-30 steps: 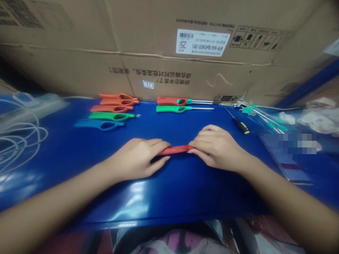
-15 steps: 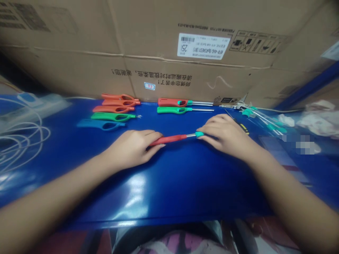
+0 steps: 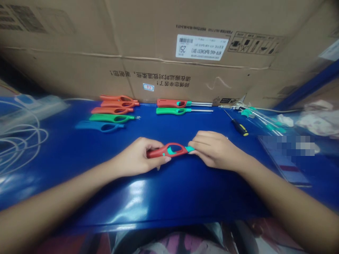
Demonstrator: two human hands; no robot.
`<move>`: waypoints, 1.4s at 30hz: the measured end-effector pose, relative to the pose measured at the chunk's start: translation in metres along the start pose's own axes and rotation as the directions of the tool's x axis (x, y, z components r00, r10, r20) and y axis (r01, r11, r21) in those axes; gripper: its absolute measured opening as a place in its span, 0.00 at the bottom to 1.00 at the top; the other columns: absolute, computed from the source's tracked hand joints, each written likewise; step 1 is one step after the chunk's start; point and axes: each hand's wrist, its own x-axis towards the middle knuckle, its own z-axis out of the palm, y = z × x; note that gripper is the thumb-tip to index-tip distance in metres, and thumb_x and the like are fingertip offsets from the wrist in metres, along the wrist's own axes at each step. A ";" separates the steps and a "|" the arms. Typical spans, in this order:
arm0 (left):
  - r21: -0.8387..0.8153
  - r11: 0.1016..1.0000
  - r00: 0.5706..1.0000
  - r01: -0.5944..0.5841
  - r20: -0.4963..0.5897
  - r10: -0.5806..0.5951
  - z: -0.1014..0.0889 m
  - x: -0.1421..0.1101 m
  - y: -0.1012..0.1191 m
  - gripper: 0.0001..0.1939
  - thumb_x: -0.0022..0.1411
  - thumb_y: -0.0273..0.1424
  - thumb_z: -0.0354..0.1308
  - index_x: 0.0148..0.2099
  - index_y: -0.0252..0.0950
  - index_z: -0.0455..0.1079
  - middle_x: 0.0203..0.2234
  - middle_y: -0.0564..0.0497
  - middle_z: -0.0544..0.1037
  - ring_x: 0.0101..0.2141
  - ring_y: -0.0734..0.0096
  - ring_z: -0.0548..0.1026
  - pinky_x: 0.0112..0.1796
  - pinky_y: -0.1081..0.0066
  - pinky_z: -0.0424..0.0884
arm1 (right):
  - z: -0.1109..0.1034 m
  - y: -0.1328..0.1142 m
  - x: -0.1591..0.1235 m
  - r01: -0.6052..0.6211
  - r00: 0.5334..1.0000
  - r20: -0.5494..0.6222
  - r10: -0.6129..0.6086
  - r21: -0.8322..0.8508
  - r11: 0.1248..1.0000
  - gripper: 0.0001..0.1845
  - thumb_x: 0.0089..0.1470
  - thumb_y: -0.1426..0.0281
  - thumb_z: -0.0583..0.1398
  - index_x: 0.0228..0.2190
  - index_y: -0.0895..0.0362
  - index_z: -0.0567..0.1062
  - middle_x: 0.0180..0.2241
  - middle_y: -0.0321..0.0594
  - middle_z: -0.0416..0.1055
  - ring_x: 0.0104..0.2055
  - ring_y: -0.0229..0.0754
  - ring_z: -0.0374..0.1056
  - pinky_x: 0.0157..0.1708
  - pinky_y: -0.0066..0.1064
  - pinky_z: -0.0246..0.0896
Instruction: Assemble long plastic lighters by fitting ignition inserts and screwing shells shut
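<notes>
A red long-nosed lighter [image 3: 169, 150] with a teal trigger lies just above the blue table [image 3: 164, 190], held between both hands. My left hand [image 3: 137, 157] is closed round its red handle end. My right hand [image 3: 214, 148] pinches the teal collar end, hiding the metal tube. Further back lie several empty lighter shells, orange [image 3: 116, 104], green [image 3: 111, 118] and blue [image 3: 99, 126], and two finished lighters, red [image 3: 182, 103] and green [image 3: 182, 111].
A large cardboard box [image 3: 169, 53] stands along the table's back edge. A yellow-handled screwdriver [image 3: 238, 126] and a bunch of teal-tipped metal tubes [image 3: 262, 118] lie at the right. White cable coils [image 3: 21, 137] sit at the left. A dark flat object [image 3: 283, 158] lies at right.
The lighter has turned so its trigger side faces up. My right hand slid back in along the tube to the teal collar, covering the metal part that showed half a second ago.
</notes>
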 end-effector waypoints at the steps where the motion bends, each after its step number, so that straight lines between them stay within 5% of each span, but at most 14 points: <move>1: 0.007 1.000 1.000 0.001 0.002 -0.001 0.001 0.000 0.000 0.18 0.65 0.43 0.59 0.31 0.34 0.70 0.22 0.53 0.76 0.24 0.74 0.71 0.26 0.76 0.64 | 0.000 -0.001 0.000 0.005 1.000 0.013 -0.004 -0.007 1.000 0.14 0.68 0.70 0.53 0.39 0.61 0.77 0.32 0.47 0.77 0.33 0.43 0.66 0.35 0.35 0.63; 7: 0.315 0.942 0.985 -0.120 -0.082 0.153 0.004 -0.003 -0.001 0.18 0.66 0.41 0.57 0.27 0.34 0.67 0.17 0.58 0.60 0.20 0.79 0.56 0.23 0.74 0.53 | 0.004 -0.005 0.000 -0.009 0.996 0.090 0.008 0.015 1.000 0.17 0.69 0.69 0.51 0.35 0.62 0.77 0.29 0.46 0.74 0.31 0.43 0.62 0.33 0.34 0.59; 13: 0.382 0.906 0.972 -0.182 -0.069 0.225 0.005 -0.005 0.000 0.16 0.67 0.38 0.56 0.29 0.33 0.69 0.17 0.58 0.61 0.19 0.79 0.57 0.23 0.74 0.54 | 0.007 -0.006 -0.001 -0.076 0.990 0.127 0.061 0.116 0.990 0.17 0.68 0.69 0.52 0.36 0.63 0.78 0.29 0.45 0.73 0.31 0.43 0.62 0.34 0.34 0.59; 26: -0.009 0.998 0.996 0.069 0.056 -0.069 0.001 0.000 -0.001 0.19 0.64 0.44 0.59 0.30 0.33 0.72 0.21 0.53 0.76 0.22 0.75 0.70 0.23 0.77 0.62 | 0.009 -0.009 0.000 -0.086 0.995 0.067 0.077 0.158 0.984 0.16 0.67 0.69 0.53 0.35 0.63 0.78 0.28 0.44 0.72 0.30 0.42 0.59 0.33 0.33 0.58; 31: 0.328 0.938 0.988 -0.115 -0.057 0.141 0.005 -0.002 -0.003 0.16 0.66 0.40 0.57 0.31 0.34 0.72 0.18 0.57 0.67 0.20 0.77 0.63 0.23 0.74 0.56 | 0.007 -0.008 -0.001 -0.068 0.989 0.137 0.055 0.090 0.994 0.16 0.67 0.68 0.53 0.35 0.62 0.77 0.30 0.44 0.72 0.32 0.43 0.62 0.35 0.34 0.58; 35: 0.522 0.821 0.944 -0.233 -0.081 0.320 0.007 -0.005 -0.004 0.14 0.71 0.39 0.54 0.46 0.37 0.75 0.30 0.52 0.77 0.29 0.71 0.74 0.32 0.72 0.66 | -0.001 -0.007 0.000 -0.182 0.968 0.189 0.163 0.090 0.979 0.13 0.67 0.67 0.53 0.37 0.59 0.75 0.31 0.41 0.71 0.33 0.42 0.64 0.33 0.32 0.56; 38: 0.592 0.782 0.938 -0.196 -0.119 0.326 0.004 -0.004 -0.005 0.21 0.71 0.44 0.53 0.60 0.40 0.70 0.46 0.48 0.78 0.42 0.62 0.78 0.41 0.68 0.70 | -0.006 -0.004 0.000 -0.324 0.922 0.240 0.304 0.049 0.945 0.10 0.67 0.66 0.53 0.39 0.57 0.72 0.34 0.39 0.70 0.33 0.41 0.65 0.30 0.31 0.54; 42: 0.585 0.798 0.938 -0.145 -0.176 0.300 0.001 0.000 -0.008 0.23 0.72 0.45 0.51 0.61 0.38 0.68 0.47 0.45 0.75 0.45 0.59 0.77 0.44 0.64 0.72 | -0.011 0.009 -0.003 -0.417 0.877 0.256 0.406 -0.014 0.909 0.04 0.64 0.69 0.55 0.38 0.55 0.69 0.38 0.39 0.68 0.36 0.42 0.66 0.31 0.31 0.54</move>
